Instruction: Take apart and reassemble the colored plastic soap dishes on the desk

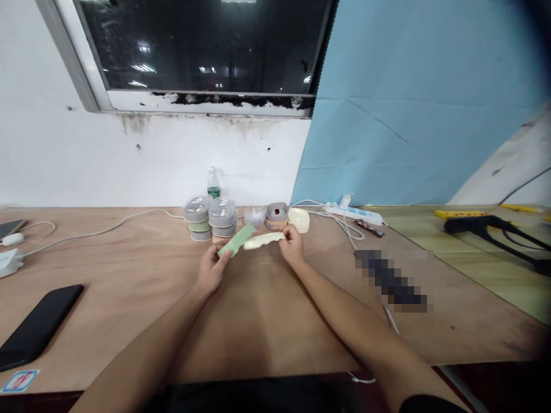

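Both of my hands are raised over the middle of the wooden table. My left hand (210, 267) is closed on a pale green plastic piece (236, 241), tilted with its far end up to the right. A cream plastic piece (260, 240) with a wavy edge is pinched in my right hand (293, 243). The inner ends of the two pieces meet or overlap; whether they touch I cannot tell. Just beyond stand two stacks of small lidded containers, the left stack (198, 219) and the right stack (222, 218). An open cream container (299, 220) lies behind my right hand.
A grey container (276, 212) and a clear plastic item (255, 216) sit near the wall. Behind the stacks stands a bottle (213, 183). A black phone (41, 324) lies at left. Cables and a white power strip (355, 213) run along the back right.
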`<state>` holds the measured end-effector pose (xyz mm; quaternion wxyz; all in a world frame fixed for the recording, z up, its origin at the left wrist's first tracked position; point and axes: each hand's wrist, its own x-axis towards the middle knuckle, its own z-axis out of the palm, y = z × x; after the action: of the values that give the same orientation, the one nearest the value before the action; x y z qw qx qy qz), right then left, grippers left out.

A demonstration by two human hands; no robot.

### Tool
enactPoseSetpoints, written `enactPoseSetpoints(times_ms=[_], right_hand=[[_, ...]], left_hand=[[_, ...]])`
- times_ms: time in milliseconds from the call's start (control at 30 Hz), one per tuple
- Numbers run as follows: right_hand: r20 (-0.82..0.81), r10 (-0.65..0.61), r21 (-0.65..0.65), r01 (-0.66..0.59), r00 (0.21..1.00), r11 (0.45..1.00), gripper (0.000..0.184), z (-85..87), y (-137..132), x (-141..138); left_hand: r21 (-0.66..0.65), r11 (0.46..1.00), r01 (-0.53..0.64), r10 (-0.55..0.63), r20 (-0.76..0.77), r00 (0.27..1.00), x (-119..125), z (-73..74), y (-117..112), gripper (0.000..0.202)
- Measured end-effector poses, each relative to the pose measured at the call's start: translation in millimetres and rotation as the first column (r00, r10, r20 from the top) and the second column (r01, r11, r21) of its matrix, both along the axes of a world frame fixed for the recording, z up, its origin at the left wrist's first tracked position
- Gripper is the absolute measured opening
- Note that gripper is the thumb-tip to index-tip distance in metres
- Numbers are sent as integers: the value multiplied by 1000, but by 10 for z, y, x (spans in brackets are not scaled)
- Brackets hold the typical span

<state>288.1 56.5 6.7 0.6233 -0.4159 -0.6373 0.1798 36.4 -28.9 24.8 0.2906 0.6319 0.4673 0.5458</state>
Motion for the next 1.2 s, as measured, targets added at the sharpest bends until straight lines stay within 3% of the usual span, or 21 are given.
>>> enactPoseSetpoints(times_ms=[100, 233, 367, 467, 567, 700, 900, 1033, 1200], right_hand=[[-278, -228, -104, 207, 933, 973, 14, 17, 203, 255], [-448, -511, -218, 464, 734, 858, 17, 16, 416, 702], [-420, -672, -235, 642, 610, 730, 28, -38, 507, 1037], [-330, -734, -184, 722, 594, 667, 36, -78, 517, 1123], [-179, -776, -45, 783, 605, 621, 42, -89, 530, 1121], [81, -759, 113, 751, 646, 651, 44, -74, 621, 1107], [482, -600, 236, 564, 639, 791, 36, -93, 811, 1088], [603, -498, 249, 447, 623, 859, 34, -131, 844, 1035], [635, -453, 237, 401, 626, 885, 36, -184, 829, 988]], left_hand=[[-1, 1000, -22, 22, -8, 1000, -12, -2, 3, 37], [16, 999, 43, -41, -97, 994, -7, 12, -41, 32], [40, 992, 119, -108, -214, 971, 23, 44, -108, 28], [47, 988, 146, -128, -269, 955, 39, 60, -138, 29], [52, 985, 163, -141, -294, 945, 46, 52, -149, 29], [39, 984, 176, -155, -313, 937, 52, 20, -148, 30], [-2, 985, 170, -161, -341, 926, 45, 14, -151, 33], [-4, 984, 180, -170, -351, 921, 45, 36, -162, 32], [1, 984, 179, -166, -356, 920, 57, 21, -153, 32]])
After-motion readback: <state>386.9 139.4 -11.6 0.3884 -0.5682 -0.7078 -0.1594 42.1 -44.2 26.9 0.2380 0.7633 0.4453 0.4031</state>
